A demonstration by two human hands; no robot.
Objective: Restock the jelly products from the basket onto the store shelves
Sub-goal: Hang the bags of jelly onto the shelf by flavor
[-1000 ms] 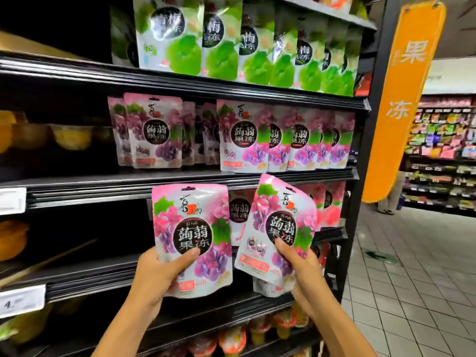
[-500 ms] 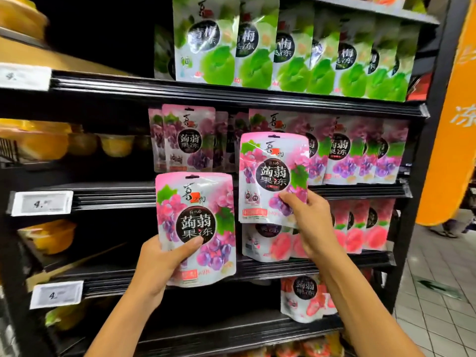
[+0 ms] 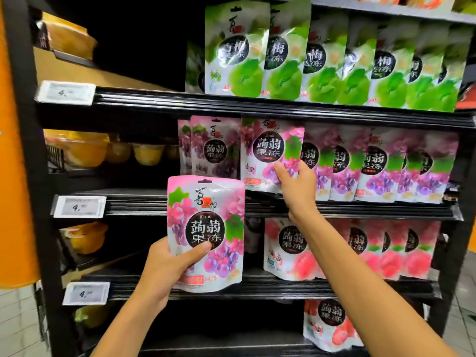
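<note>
Okay, the black shelving rack (image 3: 28,176) fills my view, loaded with jelly. Top shelf in sight: a row of green pouches (image 3: 283,55), upright and overlapping one another. On the middle shelf (image 3: 360,211) are the grape pouches (image 3: 373,166), pink and purple, in a long row on the right, with a few more (image 3: 211,150) at the left. One level down are the peach pouches (image 3: 386,253), upright as well, and a single peach pouch (image 3: 329,323) stands on the level below that. Over on the left side of the rack, yellow jelly cups (image 3: 116,150) sit in the dark bays.

Now the two grape pouches I'm carrying. The right-hand pouch (image 3: 268,153) is up at the middle shelf, upright, label facing me, between the few at the left and the long row. Its bottom edge is down at the shelf board, though I can't tell if it rests there. The left-hand pouch (image 3: 206,228) is lower and nearer to me, upright, held out in front of the lower shelf edges.

My right hand (image 3: 298,186) is pinching its pouch at the lower right corner, thumb on the front, fingers curled behind. My left hand (image 3: 167,269) grips its pouch from the lower left, thumb (image 3: 203,249) laid across the front, fingers tucked behind out of sight.

Smallest bits: white price tags (image 3: 79,206) clipped to the shelf edges at the left.
</note>
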